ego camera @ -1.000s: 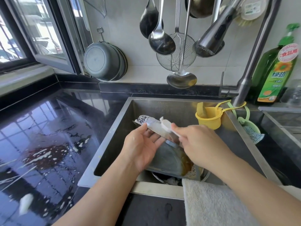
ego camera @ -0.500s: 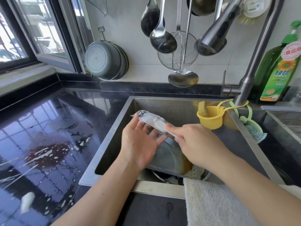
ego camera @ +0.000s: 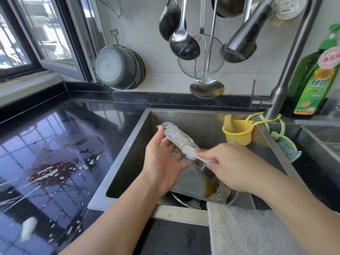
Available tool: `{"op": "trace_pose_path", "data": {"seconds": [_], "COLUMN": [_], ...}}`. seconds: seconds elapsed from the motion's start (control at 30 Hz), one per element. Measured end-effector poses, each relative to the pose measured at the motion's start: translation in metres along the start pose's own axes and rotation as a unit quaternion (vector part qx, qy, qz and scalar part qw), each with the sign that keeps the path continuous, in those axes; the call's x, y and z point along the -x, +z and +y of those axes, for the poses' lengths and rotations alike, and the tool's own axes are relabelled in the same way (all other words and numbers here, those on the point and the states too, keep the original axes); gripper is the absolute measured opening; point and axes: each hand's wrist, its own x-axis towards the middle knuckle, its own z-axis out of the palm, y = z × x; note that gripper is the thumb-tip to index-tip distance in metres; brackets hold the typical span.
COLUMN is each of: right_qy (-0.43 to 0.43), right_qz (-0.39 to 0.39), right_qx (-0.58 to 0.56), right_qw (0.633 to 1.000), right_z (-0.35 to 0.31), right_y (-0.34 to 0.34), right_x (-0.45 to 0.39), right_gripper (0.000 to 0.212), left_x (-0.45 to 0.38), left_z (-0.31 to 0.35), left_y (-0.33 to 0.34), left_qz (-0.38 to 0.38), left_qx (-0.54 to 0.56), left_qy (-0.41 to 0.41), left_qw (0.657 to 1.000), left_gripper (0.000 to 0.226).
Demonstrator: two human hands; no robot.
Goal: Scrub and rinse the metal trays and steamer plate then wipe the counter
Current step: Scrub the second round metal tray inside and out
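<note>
Black stone desk [ego camera: 60, 144], wet and flecked with suds, runs left of the steel sink [ego camera: 128, 153] I'm looking down into. My left hand [ego camera: 163, 162] props a metal tray [ego camera: 191, 179] tilted on edge in the sink, fingers spread against its back and thumb on its upper rim. My right hand [ego camera: 233, 166] pinches a white brush [ego camera: 191, 152], its head on the soapy rim. Brown residue sits in the tray's lowest corner. A towel [ego camera: 248, 229] drapes over the sink's near edge.

Brush handle [ego camera: 203, 160] inside right hand [ego camera: 237, 168] — soap bottle [ego camera: 316, 78] cut off by edge
</note>
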Motion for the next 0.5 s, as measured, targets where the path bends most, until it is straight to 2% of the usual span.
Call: {"op": "trace_pose_path", "data": {"seconds": [0.17, 0.37, 0.43, 0.5], "right_qy": [-0.015, -0.017, -0.01, -0.039], "right_qz": [0.08, -0.042, -0.027, 0.032], "right_qx": [0.007, -0.003, -0.006, -0.003], "right_qw": [0.997, 0.999, 1.0, 0.999], "right_z": [-0.019, 0.011, 0.014, 0.005], "right_y": [0.015, -0.002, -0.002, 0.009], "right_x": [-0.028, -0.005, -0.008, -0.018], "right_gripper": [0.053, 0.051, 0.051, 0.051], "left_x": [-0.001, -0.002, -0.001, 0.0], "left_z": [-0.007, 0.006, 0.006, 0.003], "left_y": [-0.001, -0.009, -0.006, -0.003], "left_qz": [-0.018, -0.001, 0.009, 0.013], "left_qx": [-0.034, 0.091, 0.084, 0.053], "left_qy": [-0.038, 0.0, 0.01, 0.006], "left_qw": [0.999, 0.996, 0.996, 0.998], "left_gripper": [0.074, 0.073, 0.069, 0.067]}}
